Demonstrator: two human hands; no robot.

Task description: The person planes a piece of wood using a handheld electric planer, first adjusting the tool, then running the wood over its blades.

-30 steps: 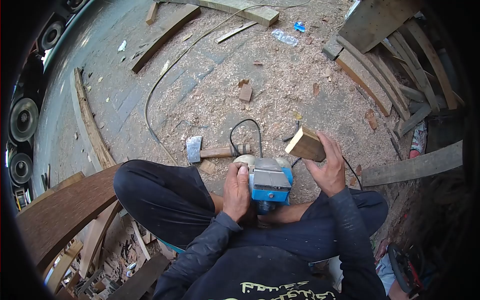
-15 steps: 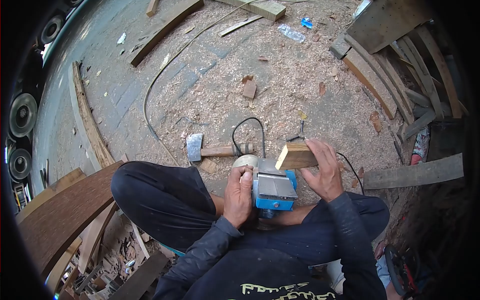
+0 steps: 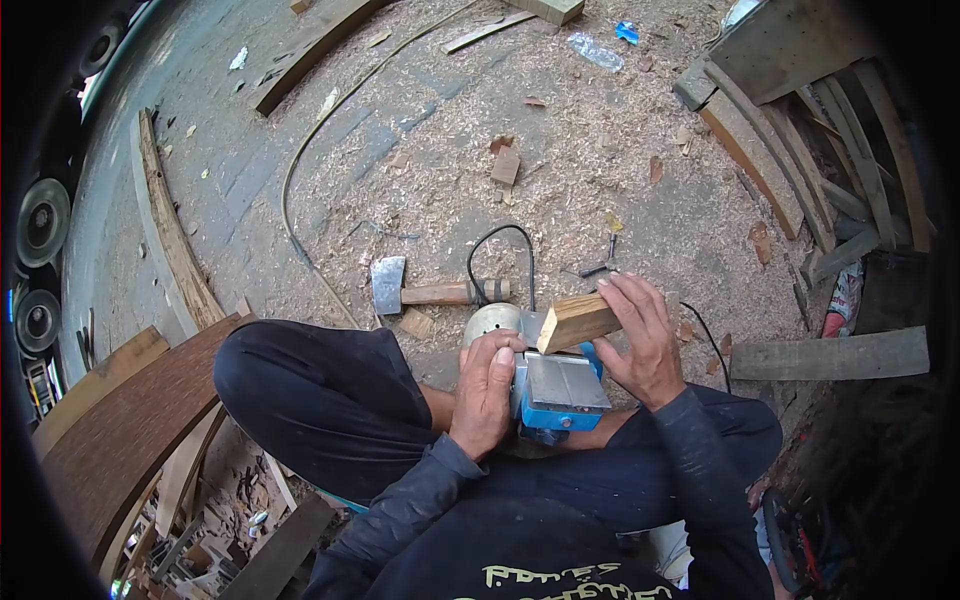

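An upturned blue electric planer (image 3: 566,382) rests between my crossed legs, its flat metal sole facing up. My left hand (image 3: 484,392) grips its left side, with the thumb lying along the edge of the sole. A short wooden block (image 3: 580,322) is held by its right end in my right hand (image 3: 643,342). The block is tilted over the far part of the sole, its pale cut end pointing left, close to the fingers of my left hand. It covers part of the planer's middle.
Beyond the planer lies an axe (image 3: 432,293) with a wooden handle, beside a small wood offcut (image 3: 416,323). Wood shavings cover the ground. Curved planks (image 3: 135,440) are at the left, and more boards (image 3: 765,170) lean at the right. A cable (image 3: 290,190) runs across the ground.
The wooden block has moved slightly left and toward me over the planer's sole, and its angle has changed. My left hand keeps its hold. The whole view has shifted a little.
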